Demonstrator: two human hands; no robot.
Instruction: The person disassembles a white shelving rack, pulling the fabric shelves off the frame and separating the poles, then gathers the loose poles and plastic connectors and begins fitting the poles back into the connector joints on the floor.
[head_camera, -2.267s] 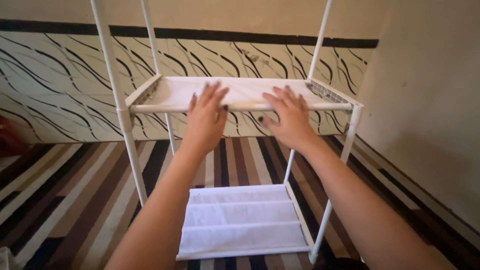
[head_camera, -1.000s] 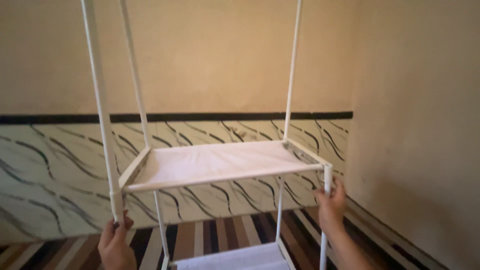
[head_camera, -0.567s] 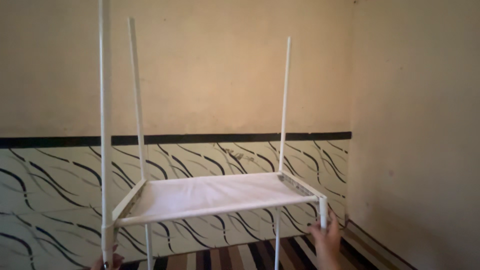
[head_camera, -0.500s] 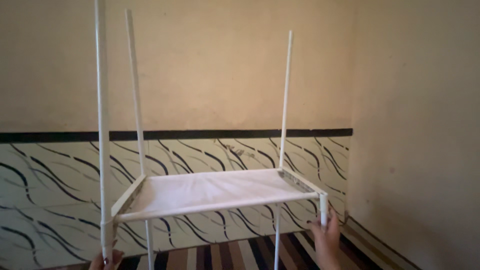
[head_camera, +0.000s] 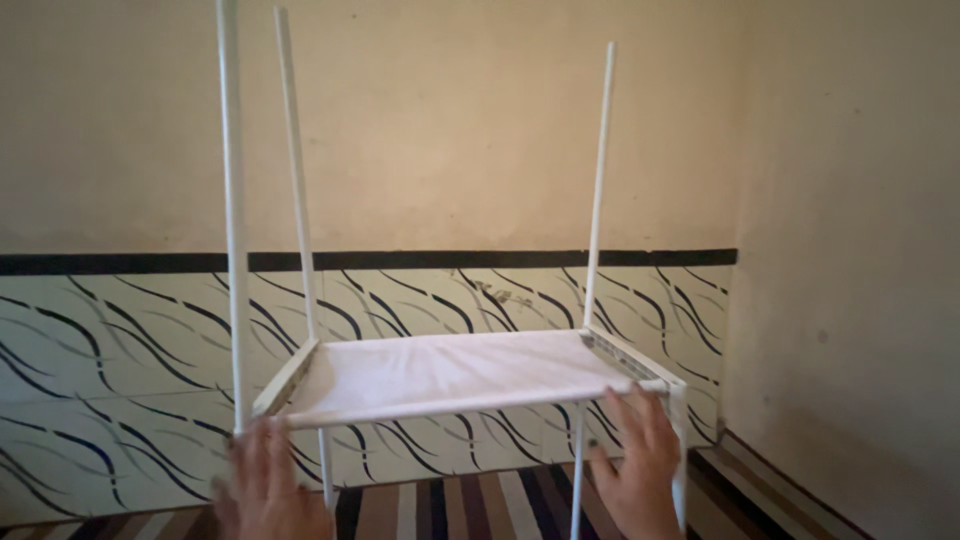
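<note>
Beige wall (head_camera: 480, 120), patterned band below. Both hands sit higher than half a second ago: left hand (head_camera: 268, 480) open at the rack's (head_camera: 450, 370) front-left pole (head_camera: 233, 220). Right hand (head_camera: 635, 465) open, fingers up at the front-right corner, gripping nothing.

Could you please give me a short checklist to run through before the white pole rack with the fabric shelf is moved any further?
1. Left hand at the front-left white upright pole: ok, it sits at the pole's base just below the shelf corner.
2. Right hand at the front-right corner: ok, fingers reach the front rail.
3. White fabric shelf level and taut: ok, it looks flat with only slight creases.
4. Front-right upright pole fitted above the shelf: not ok, none rises there, unlike the back-right white pole.
5. Rack feet on the striped floor: cannot tell, out of frame.
6. Firmness of both grips: cannot tell.
</note>
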